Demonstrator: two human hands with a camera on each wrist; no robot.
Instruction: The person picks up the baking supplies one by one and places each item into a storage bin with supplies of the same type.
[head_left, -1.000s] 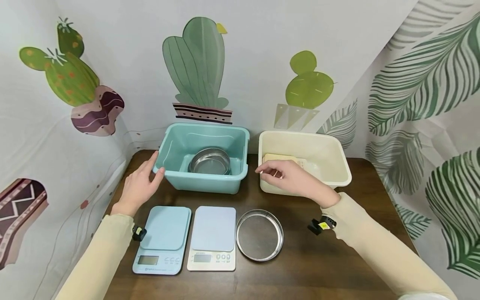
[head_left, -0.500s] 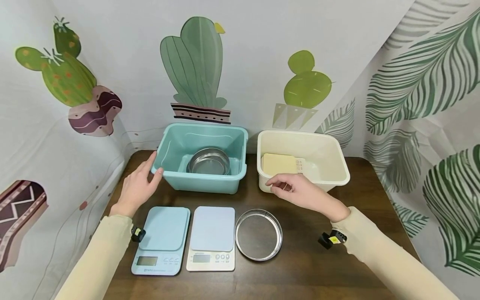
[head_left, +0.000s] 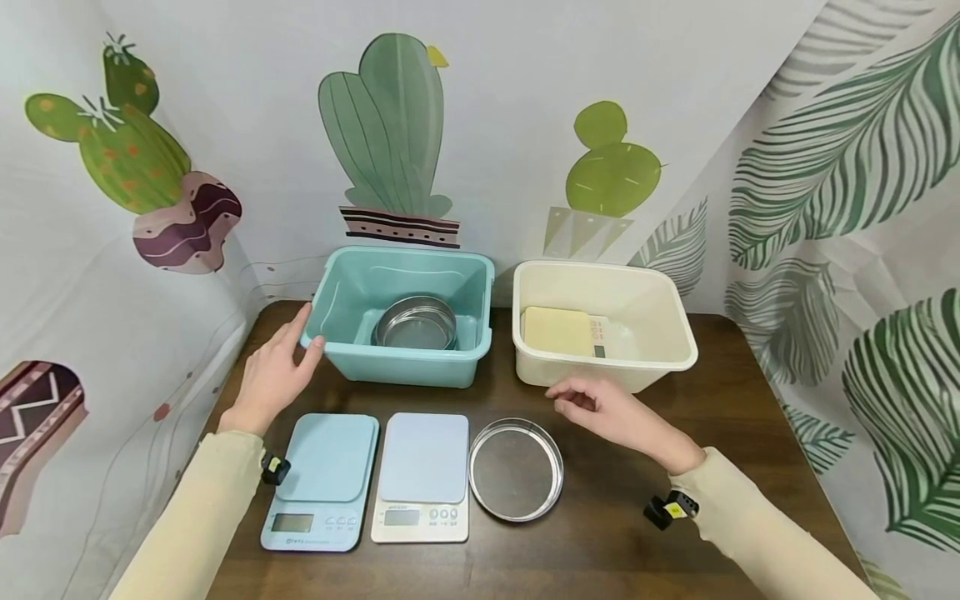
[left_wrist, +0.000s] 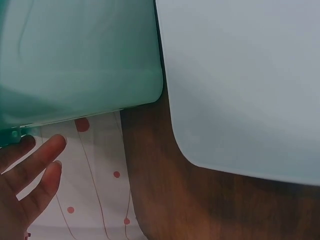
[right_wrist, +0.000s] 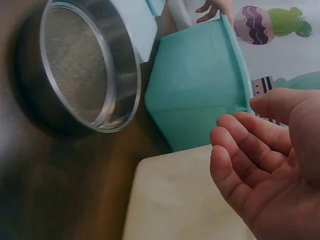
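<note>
My left hand (head_left: 273, 375) is at the left front corner of the teal bin (head_left: 405, 367), fingers extended beside its rim; whether they touch it I cannot tell. Inside that bin lies a round metal sieve (head_left: 416, 325). My right hand (head_left: 618, 415) hovers before the front wall of the cream bin (head_left: 652, 365), loosely curled and holding nothing. A yellow kitchen scale (head_left: 557, 332) lies in the cream bin. Another round sieve (head_left: 516, 471) lies flat on the table, left of my right hand; its mesh shows in the right wrist view.
A light blue kitchen scale (head_left: 330, 458) and a white kitchen scale (head_left: 423, 458) lie side by side on the brown wooden table (head_left: 600, 550), left of the sieve. Behind the bins hangs a white cloth (head_left: 510, 125) printed with cacti and leaves.
My right hand has drawn back from over the cream bin's front rim, toward me and slightly right, uncovering the yellow scale. My left hand stays by the teal bin.
</note>
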